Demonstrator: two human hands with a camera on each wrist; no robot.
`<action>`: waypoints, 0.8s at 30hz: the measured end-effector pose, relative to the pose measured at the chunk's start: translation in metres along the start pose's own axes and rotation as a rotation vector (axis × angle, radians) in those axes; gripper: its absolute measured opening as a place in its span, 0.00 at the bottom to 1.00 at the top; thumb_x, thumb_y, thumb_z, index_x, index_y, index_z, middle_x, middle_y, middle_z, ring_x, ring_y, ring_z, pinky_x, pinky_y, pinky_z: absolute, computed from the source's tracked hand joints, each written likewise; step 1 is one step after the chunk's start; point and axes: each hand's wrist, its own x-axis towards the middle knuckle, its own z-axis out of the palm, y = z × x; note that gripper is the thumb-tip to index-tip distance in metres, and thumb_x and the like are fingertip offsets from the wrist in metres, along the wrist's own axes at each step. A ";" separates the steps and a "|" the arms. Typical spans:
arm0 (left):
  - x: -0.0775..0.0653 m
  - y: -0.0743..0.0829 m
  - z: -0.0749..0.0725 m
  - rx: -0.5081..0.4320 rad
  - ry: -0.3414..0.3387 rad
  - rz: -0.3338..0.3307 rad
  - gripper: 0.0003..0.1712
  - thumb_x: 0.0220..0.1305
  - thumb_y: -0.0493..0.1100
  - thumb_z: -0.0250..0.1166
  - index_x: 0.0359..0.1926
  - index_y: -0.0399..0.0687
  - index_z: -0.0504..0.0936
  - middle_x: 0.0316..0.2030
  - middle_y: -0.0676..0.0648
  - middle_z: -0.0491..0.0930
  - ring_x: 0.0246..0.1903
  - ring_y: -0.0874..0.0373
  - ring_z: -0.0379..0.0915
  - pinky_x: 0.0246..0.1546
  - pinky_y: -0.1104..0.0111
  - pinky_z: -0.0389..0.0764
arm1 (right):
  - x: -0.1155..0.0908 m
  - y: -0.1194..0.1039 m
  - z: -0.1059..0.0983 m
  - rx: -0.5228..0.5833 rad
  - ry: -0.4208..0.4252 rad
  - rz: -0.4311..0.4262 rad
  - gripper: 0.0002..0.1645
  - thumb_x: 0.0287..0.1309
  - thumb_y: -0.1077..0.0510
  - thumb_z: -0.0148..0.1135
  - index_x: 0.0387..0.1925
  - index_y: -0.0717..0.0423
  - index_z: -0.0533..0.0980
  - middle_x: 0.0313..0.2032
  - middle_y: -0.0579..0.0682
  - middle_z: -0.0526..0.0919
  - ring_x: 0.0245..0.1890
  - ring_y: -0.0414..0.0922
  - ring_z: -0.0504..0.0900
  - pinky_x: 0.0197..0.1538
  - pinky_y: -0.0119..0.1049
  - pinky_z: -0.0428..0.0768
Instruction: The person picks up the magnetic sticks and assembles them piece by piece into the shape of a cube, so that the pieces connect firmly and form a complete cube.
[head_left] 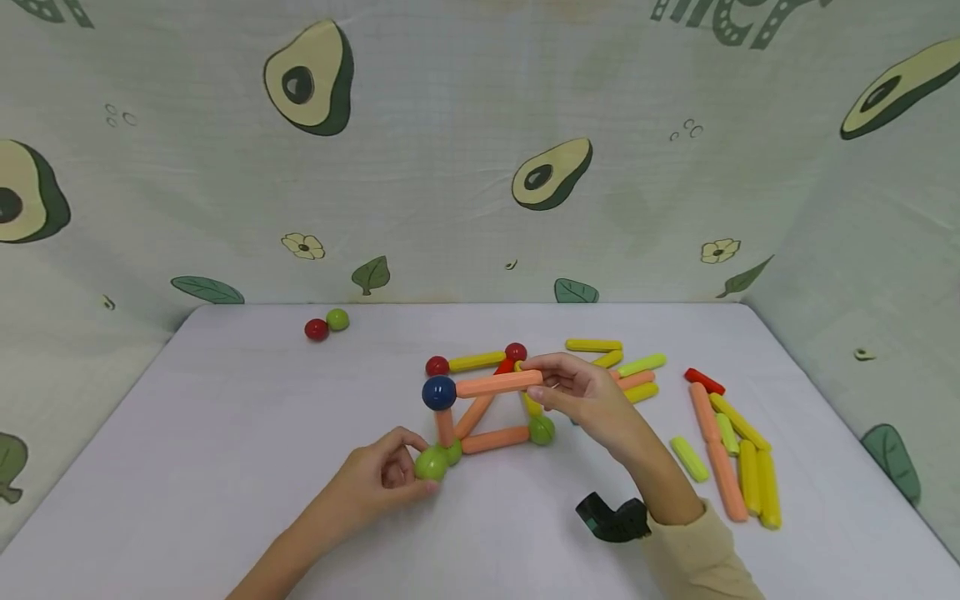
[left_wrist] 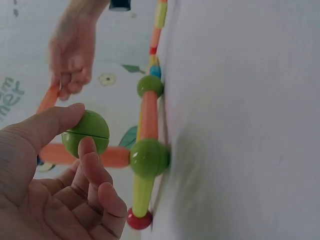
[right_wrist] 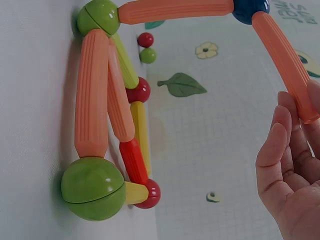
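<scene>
My left hand (head_left: pixel 375 475) pinches a loose green ball (left_wrist: pixel 86 131) between thumb and fingers, in front of a built frame's near-left green corner ball (left_wrist: pixel 150 159). From that corner an upright orange stick (head_left: pixel 444 427) rises to a dark blue ball (head_left: pixel 438 392). Another orange stick (right_wrist: pixel 285 62) reaches rightward from the blue ball, and my right hand (head_left: pixel 581 396) pinches its far end. The frame's base has orange, yellow and red sticks, a second green corner ball (right_wrist: pixel 93 189) and two red balls, one at back left (head_left: pixel 437 367), the other red ball (head_left: pixel 515 352) at back right.
Loose yellow, green, orange and red sticks lie right of the frame, among them a long orange stick (head_left: pixel 726 482) and a yellow stick (head_left: pixel 768 488). A red ball (head_left: pixel 317 330) and a green ball (head_left: pixel 337 319) sit at the back left. A patterned cloth (head_left: pixel 450 167) backs the table.
</scene>
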 end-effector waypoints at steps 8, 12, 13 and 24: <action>0.010 0.000 0.038 0.022 -0.125 0.021 0.20 0.65 0.45 0.77 0.52 0.40 0.83 0.27 0.59 0.76 0.23 0.71 0.67 0.25 0.76 0.69 | 0.001 0.000 0.000 0.002 -0.007 -0.004 0.22 0.72 0.65 0.65 0.63 0.71 0.76 0.46 0.56 0.83 0.40 0.52 0.81 0.44 0.30 0.82; 0.013 0.003 0.044 0.086 -0.130 0.008 0.20 0.63 0.46 0.78 0.51 0.42 0.84 0.26 0.59 0.76 0.22 0.70 0.66 0.25 0.76 0.68 | 0.000 -0.001 -0.001 0.001 -0.006 -0.002 0.22 0.72 0.65 0.65 0.63 0.71 0.76 0.47 0.56 0.83 0.40 0.52 0.81 0.45 0.29 0.82; 0.013 0.003 0.045 0.097 -0.129 0.006 0.20 0.63 0.46 0.78 0.50 0.42 0.84 0.26 0.59 0.76 0.22 0.70 0.66 0.25 0.76 0.68 | 0.000 -0.001 -0.001 0.001 -0.006 -0.004 0.22 0.72 0.65 0.65 0.63 0.71 0.76 0.47 0.56 0.83 0.40 0.51 0.81 0.45 0.29 0.82; 0.012 0.006 0.047 0.173 -0.141 -0.047 0.22 0.61 0.46 0.80 0.52 0.43 0.83 0.26 0.58 0.76 0.22 0.67 0.66 0.24 0.74 0.67 | 0.000 -0.001 -0.001 0.010 -0.015 -0.002 0.22 0.72 0.65 0.65 0.63 0.72 0.76 0.46 0.55 0.83 0.40 0.50 0.81 0.45 0.29 0.82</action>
